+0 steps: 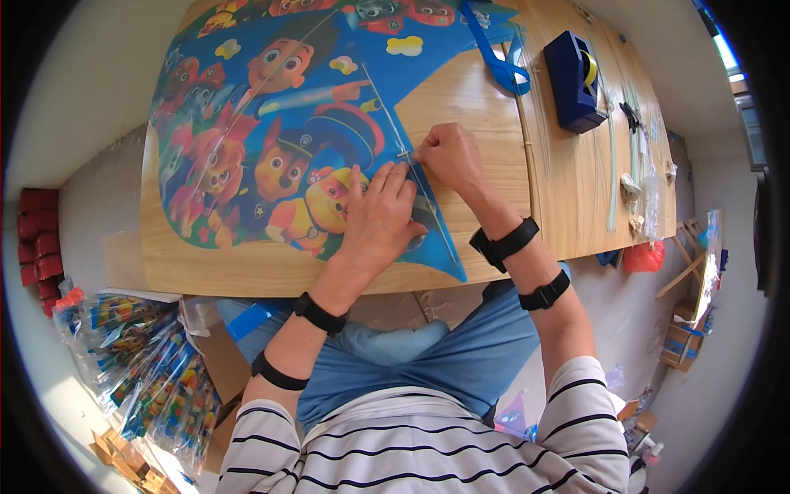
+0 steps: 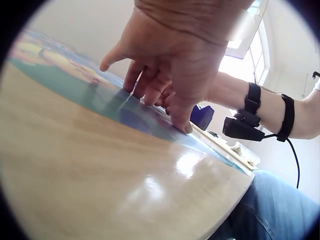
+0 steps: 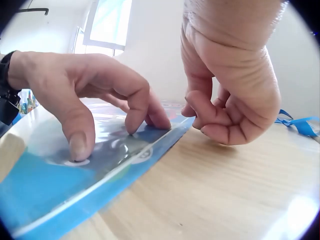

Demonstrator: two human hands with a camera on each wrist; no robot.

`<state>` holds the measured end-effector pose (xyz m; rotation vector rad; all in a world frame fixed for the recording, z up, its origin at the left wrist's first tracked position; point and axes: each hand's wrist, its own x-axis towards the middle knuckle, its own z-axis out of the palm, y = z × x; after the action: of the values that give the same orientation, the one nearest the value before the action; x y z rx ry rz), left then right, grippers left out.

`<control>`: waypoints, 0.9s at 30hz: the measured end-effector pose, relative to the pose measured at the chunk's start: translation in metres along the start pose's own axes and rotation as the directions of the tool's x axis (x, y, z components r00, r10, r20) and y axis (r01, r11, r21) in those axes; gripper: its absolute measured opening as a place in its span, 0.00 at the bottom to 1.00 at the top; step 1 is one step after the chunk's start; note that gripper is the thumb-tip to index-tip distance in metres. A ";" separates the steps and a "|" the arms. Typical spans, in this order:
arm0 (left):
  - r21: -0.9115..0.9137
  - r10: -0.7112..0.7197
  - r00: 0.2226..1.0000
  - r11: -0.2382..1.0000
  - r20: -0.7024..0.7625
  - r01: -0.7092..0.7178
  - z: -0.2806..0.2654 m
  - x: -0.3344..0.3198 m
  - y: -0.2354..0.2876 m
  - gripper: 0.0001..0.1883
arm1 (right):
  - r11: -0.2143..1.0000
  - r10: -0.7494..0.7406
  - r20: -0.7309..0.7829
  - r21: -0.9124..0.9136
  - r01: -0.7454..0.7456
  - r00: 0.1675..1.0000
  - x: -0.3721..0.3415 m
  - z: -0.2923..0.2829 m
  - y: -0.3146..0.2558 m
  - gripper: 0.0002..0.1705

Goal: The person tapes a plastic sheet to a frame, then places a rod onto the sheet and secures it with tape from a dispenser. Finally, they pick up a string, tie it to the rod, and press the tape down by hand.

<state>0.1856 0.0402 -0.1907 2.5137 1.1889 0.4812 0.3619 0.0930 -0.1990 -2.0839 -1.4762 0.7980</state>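
A large blue kite (image 1: 284,123) printed with cartoon dogs and a boy lies flat on the wooden table, with thin rods (image 1: 380,97) along it. My left hand (image 1: 380,206) presses on the kite near its right edge, fingers spread and fingertips down on the sheet. Beside it, my right hand (image 1: 451,156) has its fingers curled, thumb and forefinger pinching at the kite's edge by a small pale fitting (image 1: 402,154) on the rod. In the right wrist view the curled right hand (image 3: 232,100) sits just beyond the left fingertips; what lies inside its pinch is hidden.
A dark blue tape dispenser (image 1: 572,82) stands at the table's right, near a blue ribbon (image 1: 498,66). Farther right are thin rods, black scissors (image 1: 631,115) and plastic scraps (image 1: 650,193). Several wrapped printed packets (image 1: 148,362) are piled at lower left. Red blocks (image 1: 39,243) stand at far left.
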 end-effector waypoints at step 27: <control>0.030 0.031 0.994 0.999 0.100 -0.034 -0.004 0.003 0.006 0.39 | 0.673 0.500 -0.542 0.734 0.091 0.675 0.017 -0.219 0.160 0.18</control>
<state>0.1897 0.0390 -0.1843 2.5548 1.1288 0.3428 0.6254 0.0496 -0.1489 -1.6281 -0.3445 0.4208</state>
